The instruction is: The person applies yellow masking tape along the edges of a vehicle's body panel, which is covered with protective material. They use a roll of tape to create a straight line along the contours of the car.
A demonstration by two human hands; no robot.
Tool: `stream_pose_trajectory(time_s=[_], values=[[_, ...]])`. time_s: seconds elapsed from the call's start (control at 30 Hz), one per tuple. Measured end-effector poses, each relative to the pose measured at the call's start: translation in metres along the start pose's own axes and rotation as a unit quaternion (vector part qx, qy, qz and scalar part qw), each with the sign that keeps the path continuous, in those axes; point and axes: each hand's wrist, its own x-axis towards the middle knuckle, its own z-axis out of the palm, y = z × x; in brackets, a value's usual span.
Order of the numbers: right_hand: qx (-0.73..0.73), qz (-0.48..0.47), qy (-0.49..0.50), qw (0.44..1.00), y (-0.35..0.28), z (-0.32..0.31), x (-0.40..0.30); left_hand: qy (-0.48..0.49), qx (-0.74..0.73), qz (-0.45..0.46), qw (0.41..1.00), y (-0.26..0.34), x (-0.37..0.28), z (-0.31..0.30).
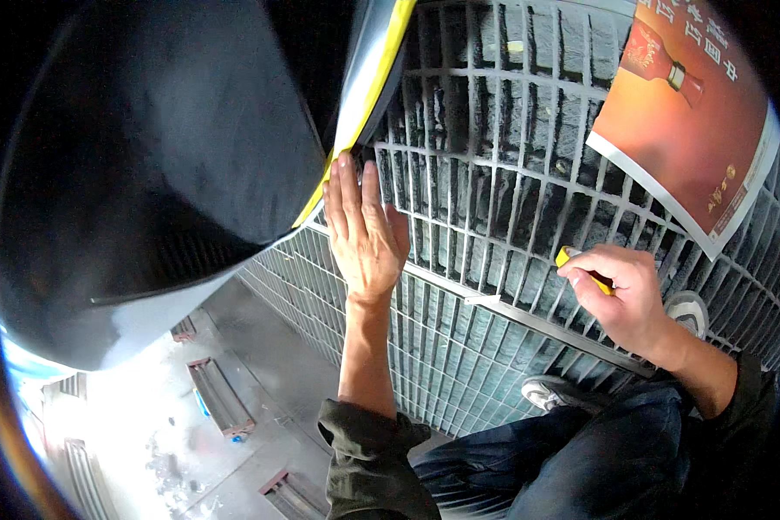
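Yellow masking tape (382,71) runs along the lower edge of a dark, glossy curved panel (234,123), which looks like vehicle bodywork. My left hand (364,227) lies flat against that edge, fingertips on the tape, fingers extended and holding nothing. To the right, my right hand (614,292) is closed around a small roll of yellow tape (565,255), part of which is hidden by the fingers. A printed sheet (695,143) with a bottle picture and writing is at the upper right, above the right hand.
Metal floor grating (494,156) spreads beneath both hands, with a metal rail (526,318) crossing it. My shoes (689,312) rest on the grating. Several metal ramp-like stands (220,396) are on the concrete floor (266,357) at lower left, near strong glare.
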Motion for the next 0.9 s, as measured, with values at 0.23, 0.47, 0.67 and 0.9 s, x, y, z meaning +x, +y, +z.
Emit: stream_pose_trajectory(time_s=[0.23,0.47,0.67,0.9], values=[[-0.025,-0.020,-0.033,0.999,-0.013,0.008,-0.013,0.008,-0.021,0.012,1.000,-0.034,-0.029,-0.003],[-0.031,0.018,-0.037,0.999,-0.013,0.015,-0.029,-0.054,0.023,-0.053,0.997,-0.079,-0.088,-0.028],[-0.009,0.003,-0.065,0.998,-0.003,0.034,-0.036,-0.006,-0.032,-0.148,0.988,-0.057,-0.083,-0.037],[0.017,0.032,-0.082,0.996,0.016,0.039,-0.042,-0.001,0.076,-0.226,0.971,-0.034,-0.079,-0.021]])
